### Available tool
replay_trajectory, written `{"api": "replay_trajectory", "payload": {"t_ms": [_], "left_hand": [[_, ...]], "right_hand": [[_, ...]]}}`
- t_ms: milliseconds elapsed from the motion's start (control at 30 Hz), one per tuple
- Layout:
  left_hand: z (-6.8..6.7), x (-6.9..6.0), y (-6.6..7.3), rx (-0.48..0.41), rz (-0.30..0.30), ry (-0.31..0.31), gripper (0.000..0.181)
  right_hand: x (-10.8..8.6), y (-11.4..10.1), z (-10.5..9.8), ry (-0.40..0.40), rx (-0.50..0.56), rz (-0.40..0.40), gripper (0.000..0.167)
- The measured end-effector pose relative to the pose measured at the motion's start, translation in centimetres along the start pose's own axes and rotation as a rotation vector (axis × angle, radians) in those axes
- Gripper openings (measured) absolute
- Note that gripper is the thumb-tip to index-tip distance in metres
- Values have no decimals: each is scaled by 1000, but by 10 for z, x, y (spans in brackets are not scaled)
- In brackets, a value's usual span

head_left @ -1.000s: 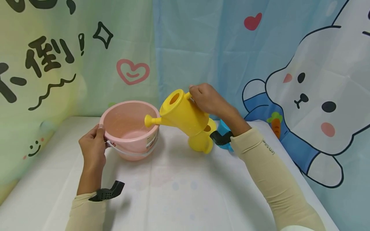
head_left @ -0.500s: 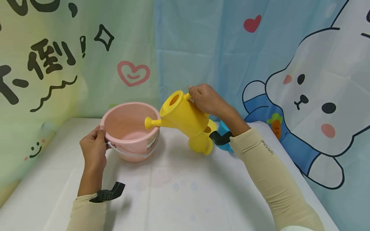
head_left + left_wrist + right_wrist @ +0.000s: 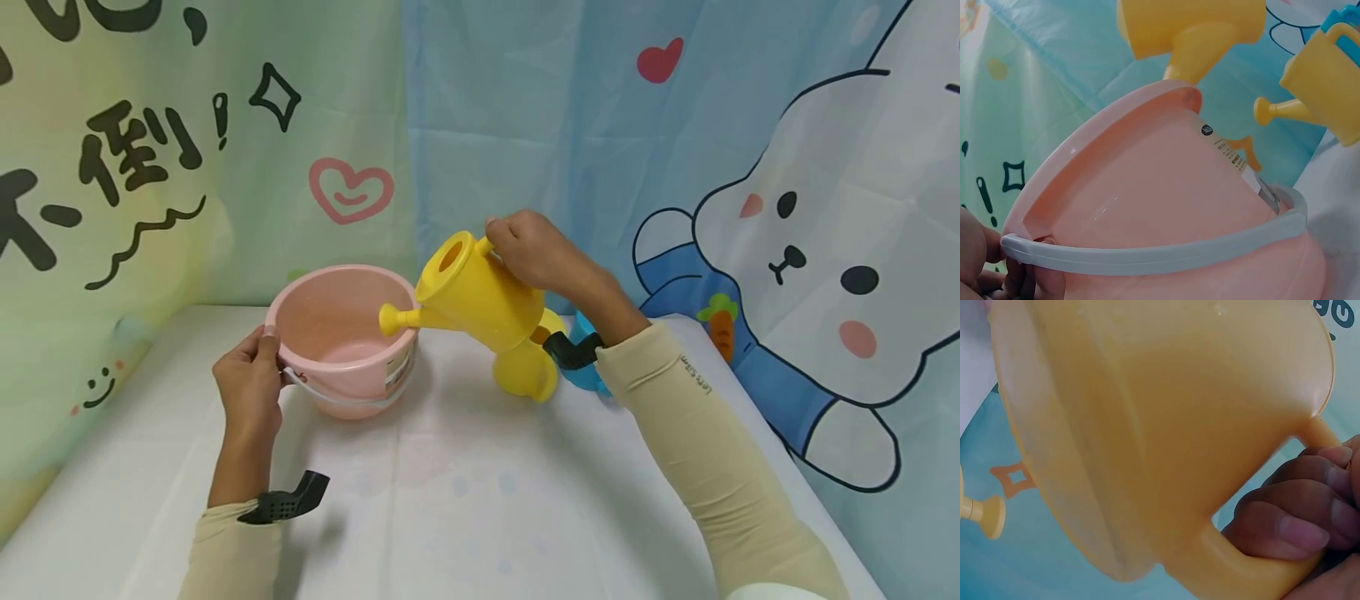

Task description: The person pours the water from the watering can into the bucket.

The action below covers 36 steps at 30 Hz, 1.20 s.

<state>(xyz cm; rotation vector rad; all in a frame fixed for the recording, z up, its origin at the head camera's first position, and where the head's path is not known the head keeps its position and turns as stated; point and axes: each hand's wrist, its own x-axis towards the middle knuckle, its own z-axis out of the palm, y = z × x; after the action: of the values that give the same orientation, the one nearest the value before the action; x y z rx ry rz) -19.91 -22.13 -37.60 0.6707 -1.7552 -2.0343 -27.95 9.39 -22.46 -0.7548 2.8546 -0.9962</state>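
My left hand [image 3: 250, 379] grips the rim of a pink bucket [image 3: 352, 379] at its left side, thumb on top and fingers underneath. The bucket's pale handle [image 3: 1147, 259] hangs down along its front. Curled round the handle of a yellow watering can [image 3: 480, 292], my right hand [image 3: 536, 250] holds it raised and tilted to the left. Its spout head [image 3: 390, 320] sits over the bucket's right rim. In the right wrist view the can's body [image 3: 1179, 406] fills most of the picture, with my fingers [image 3: 1272, 528] wrapped on the handle. No water stream is discernible.
Behind the raised can, a second yellow watering can [image 3: 525, 372] stands on the white tabletop [image 3: 450, 517]. A blue item [image 3: 588, 379], partly hidden by my right wrist, is beside it. A printed cloth backdrop [image 3: 495, 125] closes off the back.
Almost nothing differs. The whole view shifts slightly, and both hands keep hold of the bucket and the tilted watering can in the same pose.
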Motion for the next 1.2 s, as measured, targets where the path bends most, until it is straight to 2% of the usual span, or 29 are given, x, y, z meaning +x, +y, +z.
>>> {"api": "replay_trajectory", "payload": {"t_ms": [600,1000,1200], "left_hand": [[0,0,1,4,7,-10,47],[-1,1,1,-4,8,-6,48],[0,0,1,24,0,-6,48]], "right_hand": [[3,-1,-2,-15,-6,12,55],[5,-4,-2,-29,-1,-11,53],[5,-6,-2,-36,-6,0,53]]}}
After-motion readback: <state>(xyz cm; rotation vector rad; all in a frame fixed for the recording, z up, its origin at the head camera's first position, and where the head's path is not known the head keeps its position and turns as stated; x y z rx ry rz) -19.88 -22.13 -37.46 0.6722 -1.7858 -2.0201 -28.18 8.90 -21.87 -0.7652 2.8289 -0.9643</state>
